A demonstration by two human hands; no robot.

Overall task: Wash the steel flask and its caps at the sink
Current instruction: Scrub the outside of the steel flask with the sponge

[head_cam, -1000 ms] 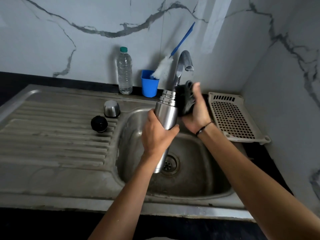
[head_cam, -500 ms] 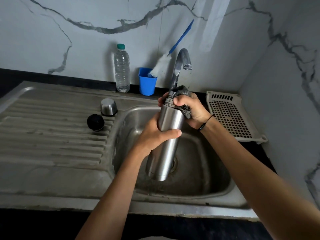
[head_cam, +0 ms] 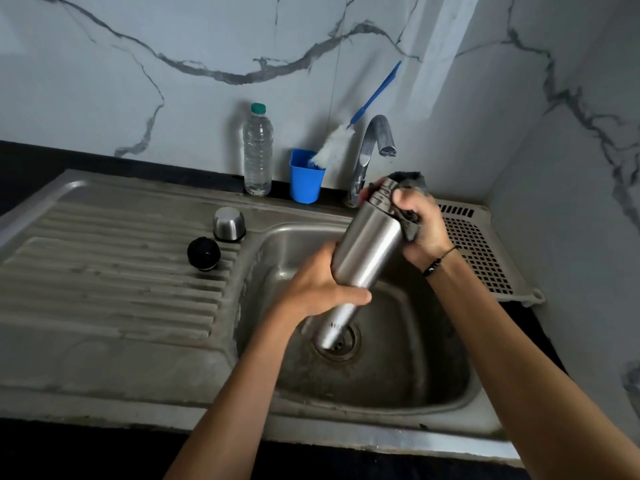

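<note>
The steel flask is tilted over the sink basin, its open neck up and to the right, its base above the drain. My left hand grips its lower body. My right hand holds a dark grey scrub cloth wrapped round the flask's neck. The steel cap and the black inner cap rest on the ribbed drainboard, left of the basin.
The tap arches over the basin's back edge; no water is visible. A blue cup with a bottle brush and a clear plastic bottle stand by the wall. A white perforated tray lies to the right.
My right hand brought the cloth onto the flask's neck and now grips it there. The flask has tilted so its top leans right, and my left hand has slid lower.
</note>
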